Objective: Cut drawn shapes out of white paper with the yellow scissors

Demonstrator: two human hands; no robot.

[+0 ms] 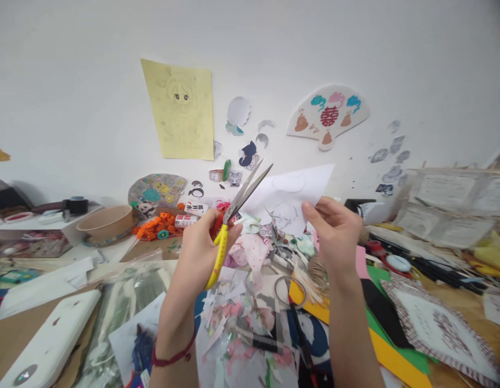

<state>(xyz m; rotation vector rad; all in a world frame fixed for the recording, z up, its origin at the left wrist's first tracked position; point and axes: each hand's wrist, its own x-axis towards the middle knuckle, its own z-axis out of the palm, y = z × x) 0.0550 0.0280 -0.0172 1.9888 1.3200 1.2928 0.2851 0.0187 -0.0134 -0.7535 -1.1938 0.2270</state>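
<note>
A pair of scissors (222, 253) with yellow handles is gripped in my left hand (199, 250). Its blades point up and to the right, slightly apart, beside the left edge of a white sheet of paper (310, 186). Pencil lines on the paper show a round face-like drawing. My right hand (334, 223) pinches the sheet near its lower right edge between thumb and fingers. Whether the blades touch the paper I cannot tell. Below both hands lies a heap of paper scraps (250, 328) in pink, white and green.
On the wall hang a yellow drawing (185, 118), a decorated paper fan (330, 116) and small cut-outs. A tan bowl (108, 223) and a white case (51, 345) lie left. Twine (317, 272), a tape ring (290, 292) and coloured sheets (389, 307) are right.
</note>
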